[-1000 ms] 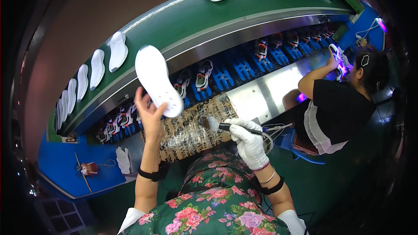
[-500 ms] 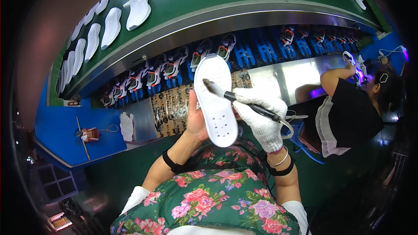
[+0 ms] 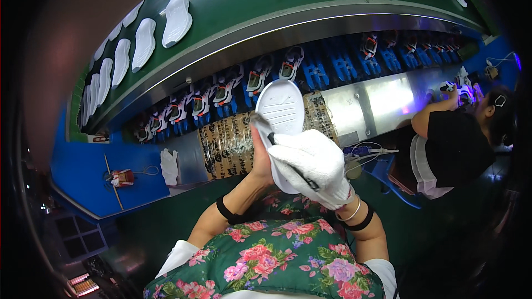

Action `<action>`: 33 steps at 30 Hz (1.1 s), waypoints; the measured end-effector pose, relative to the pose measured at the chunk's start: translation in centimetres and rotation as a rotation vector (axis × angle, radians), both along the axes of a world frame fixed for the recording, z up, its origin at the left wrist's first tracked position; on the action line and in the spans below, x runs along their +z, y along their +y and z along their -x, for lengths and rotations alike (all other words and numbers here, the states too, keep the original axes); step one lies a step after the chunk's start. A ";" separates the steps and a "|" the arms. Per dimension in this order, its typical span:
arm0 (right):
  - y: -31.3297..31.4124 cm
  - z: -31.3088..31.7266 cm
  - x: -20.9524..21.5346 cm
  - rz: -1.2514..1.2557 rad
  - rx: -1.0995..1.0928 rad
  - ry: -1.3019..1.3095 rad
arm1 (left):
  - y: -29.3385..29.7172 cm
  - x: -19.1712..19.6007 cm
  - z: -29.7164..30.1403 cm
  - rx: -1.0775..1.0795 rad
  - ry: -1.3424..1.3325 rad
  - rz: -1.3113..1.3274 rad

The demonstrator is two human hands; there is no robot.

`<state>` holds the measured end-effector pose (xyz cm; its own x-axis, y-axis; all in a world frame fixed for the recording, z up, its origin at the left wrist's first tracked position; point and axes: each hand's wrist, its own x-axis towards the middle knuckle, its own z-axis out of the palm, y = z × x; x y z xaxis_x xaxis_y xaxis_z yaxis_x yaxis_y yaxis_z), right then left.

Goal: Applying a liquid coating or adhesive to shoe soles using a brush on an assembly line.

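My left hand (image 3: 262,158), bare, grips a white shoe sole (image 3: 281,108) from its left side and holds it upright in front of me. Grooves cross the sole's upper half; its lower half is mostly hidden by my other hand. In a white knitted glove, my right hand (image 3: 313,163) is closed round a glue brush (image 3: 261,123) with a dark handle. The bristles lie at the sole's left edge, close above my left fingers and slightly blurred. Whether they touch the edge, I cannot tell.
Several white soles (image 3: 177,21) lie on a green belt (image 3: 244,14) above. Below it, shoe uppers (image 3: 226,89) stand in a row on blue racks. On the blue table (image 3: 77,171) at left are a red pot (image 3: 123,178) and a white glove (image 3: 169,166). A co-worker (image 3: 457,149) handles a shoe at right.
The brush has gone from the middle of the sole to its left edge. My right hand has moved left and turned over the sole's lower half. The sole sits slightly lower and further right.
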<state>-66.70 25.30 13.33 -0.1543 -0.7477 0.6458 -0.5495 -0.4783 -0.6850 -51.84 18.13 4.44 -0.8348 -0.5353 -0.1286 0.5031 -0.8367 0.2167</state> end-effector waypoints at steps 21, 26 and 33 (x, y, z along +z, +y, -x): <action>0.5 0.8 -1.9 -0.027 0.217 -0.225 | -2.9 -2.3 -1.0 -0.106 0.077 0.309; 0.6 1.2 -3.5 0.021 -0.017 -0.064 | -2.0 0.5 1.2 0.126 -0.481 0.105; 1.0 2.0 -3.4 -0.039 0.046 -0.147 | -3.8 -0.4 0.4 0.013 -0.277 0.218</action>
